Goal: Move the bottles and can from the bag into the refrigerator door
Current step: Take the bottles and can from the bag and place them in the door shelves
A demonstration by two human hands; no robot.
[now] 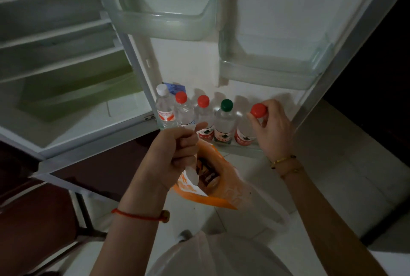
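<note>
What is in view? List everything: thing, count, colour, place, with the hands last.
White-cap bottle: one, clear, left end of lowest door shelf.
Red-cap bottles: three, clear, same shelf.
Green-cap bottle: one, clear, fourth from left.
Bag: one, orange and clear, below the shelf.
Door bins: two, translucent, upper door.
Fridge shelves: several, white, interior at left.
Left hand: one, grips bag's handle.
Right hand: one, pinches rightmost red cap.

Clear plastic bottles (224, 120); thin crinkly orange plastic bag (221, 189)
</note>
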